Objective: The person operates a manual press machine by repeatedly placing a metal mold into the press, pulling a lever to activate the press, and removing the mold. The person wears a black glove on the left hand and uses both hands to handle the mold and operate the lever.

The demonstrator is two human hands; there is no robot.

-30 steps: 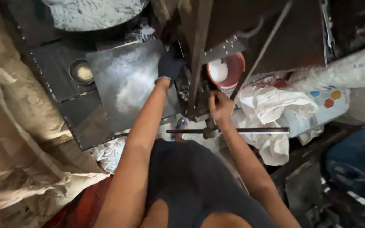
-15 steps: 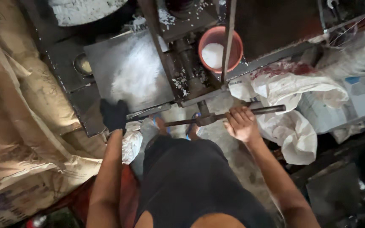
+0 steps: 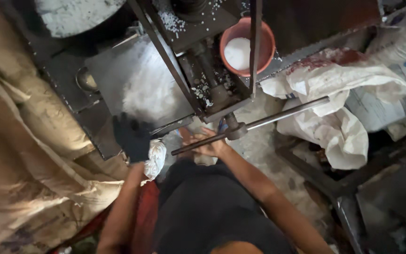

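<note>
Looking straight down at a hand-cranked press frame [image 3: 198, 70], the long steel bar [image 3: 250, 126] is the thing in play: its long axis runs from near left up to far right, passing through a collar [image 3: 237, 130] under the frame. The right hand [image 3: 206, 143] sits at the bar's near-left end, fingers wrapped around it. The left hand [image 3: 132, 136], in a dark glove, rests at the near edge of the dusty metal plate [image 3: 137, 84], just left of the bar; whether it grips anything I cannot tell. A white cloth [image 3: 156, 157] lies beside that glove. Far right of the frame sits an orange bowl [image 3: 247, 44] holding white powder, and white sacks [image 3: 339, 108] lie under the bar's far end.
</note>
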